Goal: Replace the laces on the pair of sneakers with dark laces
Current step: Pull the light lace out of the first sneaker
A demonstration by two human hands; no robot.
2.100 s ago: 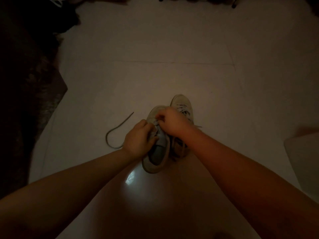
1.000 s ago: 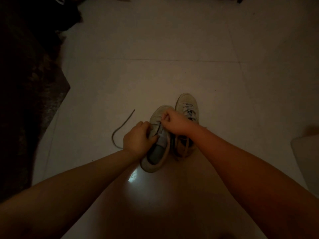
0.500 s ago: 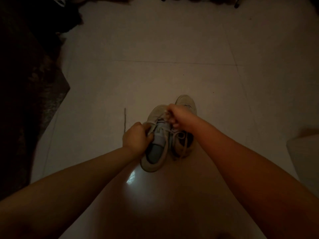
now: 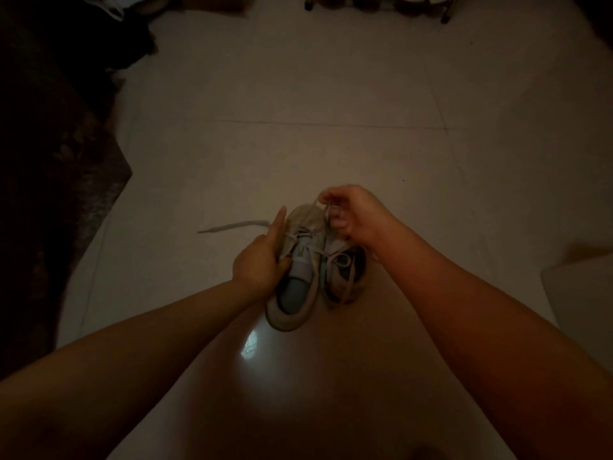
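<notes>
Two pale sneakers stand side by side on the tiled floor in dim light. My left hand (image 4: 262, 260) grips the left sneaker (image 4: 295, 293) at its side, index finger stretched along the upper. My right hand (image 4: 355, 217) pinches a light lace (image 4: 310, 212) and holds it raised above the toe of the left sneaker. The right sneaker (image 4: 345, 273) is partly hidden by my right wrist; loose lace loops lie over its opening. The free end of the lace (image 4: 232, 225) lies on the floor left of the shoes.
A dark patterned rug (image 4: 59, 194) runs along the left. A pale flat object (image 4: 577, 287) sits at the right edge. Furniture legs and footwear (image 4: 374, 1) line the far edge. Dark cloth (image 4: 126, 41) lies at the top left.
My right hand has risen and moved away from me, drawing the lace up out of the left sneaker. The lace end on the floor has swung round. My left index finger has straightened.
</notes>
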